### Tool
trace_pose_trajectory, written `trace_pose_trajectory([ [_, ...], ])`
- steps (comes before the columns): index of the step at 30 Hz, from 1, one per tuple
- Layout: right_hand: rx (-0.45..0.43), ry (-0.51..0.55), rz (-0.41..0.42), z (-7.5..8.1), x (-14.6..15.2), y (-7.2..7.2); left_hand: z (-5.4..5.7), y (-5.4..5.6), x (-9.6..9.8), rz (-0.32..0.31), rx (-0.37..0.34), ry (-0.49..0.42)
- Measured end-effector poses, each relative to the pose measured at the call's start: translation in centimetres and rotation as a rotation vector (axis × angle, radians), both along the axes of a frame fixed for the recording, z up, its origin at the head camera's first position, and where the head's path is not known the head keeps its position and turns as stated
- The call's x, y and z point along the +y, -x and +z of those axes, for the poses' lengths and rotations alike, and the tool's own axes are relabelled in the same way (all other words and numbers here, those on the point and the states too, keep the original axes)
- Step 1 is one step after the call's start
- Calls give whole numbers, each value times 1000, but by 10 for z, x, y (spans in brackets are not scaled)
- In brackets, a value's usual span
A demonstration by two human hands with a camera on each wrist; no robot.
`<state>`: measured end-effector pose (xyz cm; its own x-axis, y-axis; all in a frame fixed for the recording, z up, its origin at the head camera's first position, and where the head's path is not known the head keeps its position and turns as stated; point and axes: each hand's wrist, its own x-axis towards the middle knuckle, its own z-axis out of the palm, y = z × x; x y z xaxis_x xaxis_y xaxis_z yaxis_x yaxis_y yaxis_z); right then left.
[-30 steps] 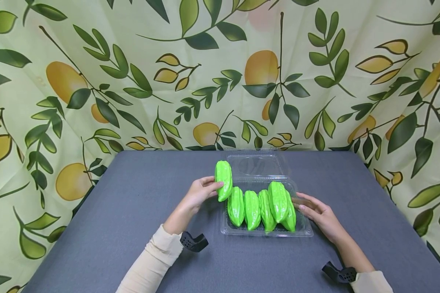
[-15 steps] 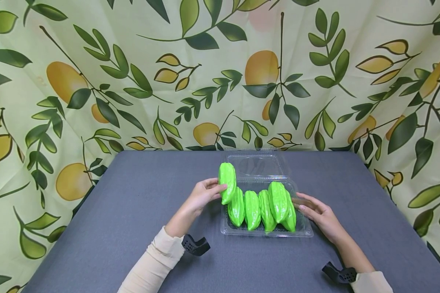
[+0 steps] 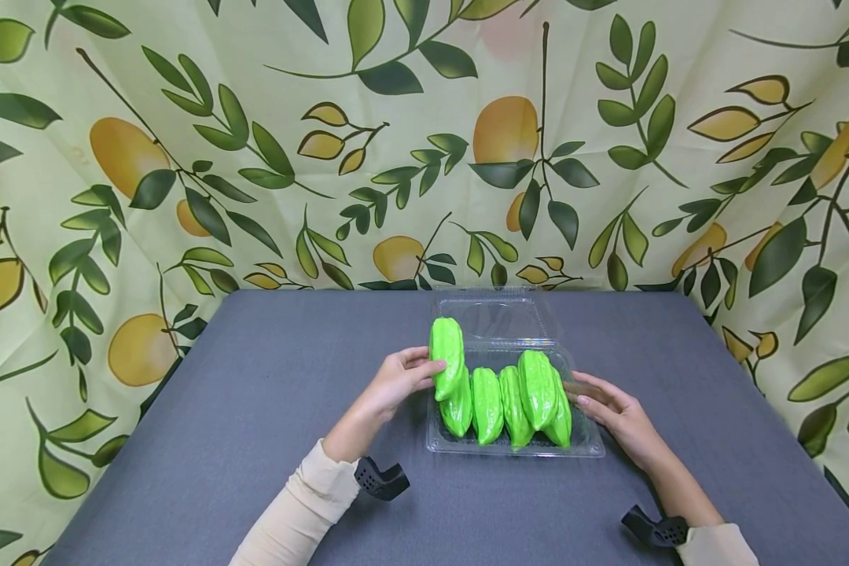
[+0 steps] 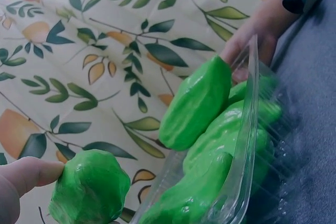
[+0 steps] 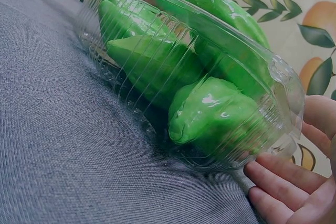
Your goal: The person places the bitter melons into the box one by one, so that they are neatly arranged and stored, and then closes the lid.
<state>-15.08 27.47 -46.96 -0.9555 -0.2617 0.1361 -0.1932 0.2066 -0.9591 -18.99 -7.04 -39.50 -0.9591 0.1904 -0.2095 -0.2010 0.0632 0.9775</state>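
Note:
My left hand (image 3: 399,380) pinches a long, bright green, ridged fruit (image 3: 447,350) with a pointed lower end. It is held over the left side of a clear plastic clamshell box (image 3: 439,445) and overlaps another green fruit (image 3: 456,413) in the head view. Several such fruits lie in the box, one of them (image 3: 537,391) on top at the right. In the left wrist view the held fruit (image 4: 90,187) shows end-on, thumb against it. At the box's right wall, my right hand (image 3: 619,420) rests with fairly straight fingers (image 5: 283,182) touching the plastic.
The box's clear lid (image 3: 498,318) lies folded back behind it. Blue-grey cloth covers the table (image 3: 269,377). A curtain (image 3: 410,189) with leaves and orange fruit stands along the back and sides. Each wrist wears a black band piece (image 3: 382,479).
My left hand has carried the green fruit a little to the right and slightly down, over the box's left side. The right hand and the box have stayed put.

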Motion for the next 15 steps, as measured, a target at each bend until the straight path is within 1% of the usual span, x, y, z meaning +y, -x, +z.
trace_pose_trajectory([
  [8,-1,-12,-2,0,0,0,0,-4,4,-17,-3,10],
  [15,0,1,3,0,0,0,-1,-6,8,-45,18,32],
])
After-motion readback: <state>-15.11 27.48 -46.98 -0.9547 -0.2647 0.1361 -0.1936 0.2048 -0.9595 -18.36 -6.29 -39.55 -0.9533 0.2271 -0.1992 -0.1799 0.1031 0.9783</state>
